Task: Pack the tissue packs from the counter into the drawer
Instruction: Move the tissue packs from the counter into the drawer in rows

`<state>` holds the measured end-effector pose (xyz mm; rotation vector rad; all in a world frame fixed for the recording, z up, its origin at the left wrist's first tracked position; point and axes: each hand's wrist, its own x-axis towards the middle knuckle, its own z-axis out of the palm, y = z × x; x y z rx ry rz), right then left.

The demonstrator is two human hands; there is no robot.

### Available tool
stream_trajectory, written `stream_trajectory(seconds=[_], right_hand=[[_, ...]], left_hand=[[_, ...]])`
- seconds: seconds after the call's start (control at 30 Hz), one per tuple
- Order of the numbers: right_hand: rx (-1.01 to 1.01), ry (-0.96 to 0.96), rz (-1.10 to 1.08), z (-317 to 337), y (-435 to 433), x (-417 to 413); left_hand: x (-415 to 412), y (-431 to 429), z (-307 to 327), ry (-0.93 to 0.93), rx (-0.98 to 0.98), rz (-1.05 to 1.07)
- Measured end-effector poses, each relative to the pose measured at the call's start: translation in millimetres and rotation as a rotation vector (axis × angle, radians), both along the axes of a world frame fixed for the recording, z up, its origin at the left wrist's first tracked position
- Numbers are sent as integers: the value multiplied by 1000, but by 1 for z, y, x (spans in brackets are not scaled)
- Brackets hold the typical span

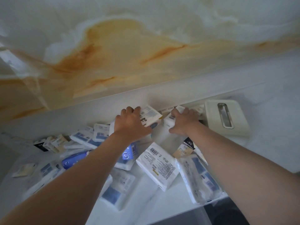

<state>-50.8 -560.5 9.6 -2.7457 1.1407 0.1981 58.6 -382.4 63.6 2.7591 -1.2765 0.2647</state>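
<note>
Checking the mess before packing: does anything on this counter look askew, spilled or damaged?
The tissue packs lie scattered at all angles, several overlapping, not stacked. One blue-printed pack at the right seems to reach the front edge of the counter and might slip off. No spill or damage shows.

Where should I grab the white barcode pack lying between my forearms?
Probably from above, pinching the white barcode pack across its short width: it lies flat, top face clear, its near side open to bare counter.
</note>
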Motion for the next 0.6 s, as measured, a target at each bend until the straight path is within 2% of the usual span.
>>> stream_trajectory(seconds=[0.2,0.3,0.4,0.6], right_hand=[[27,-50,48,0,21,7],[-43,-59,84,9,30,5],[-135,-156,79,25,44,1],[-108,-247,32,67,99,-16]], left_hand=[[1,9,1,-5,-88,-26],[-2,25,7,-12,-158,-44],[-10,52,15,-21,-229,-45],[-27,128,20,40,-279,-8]])
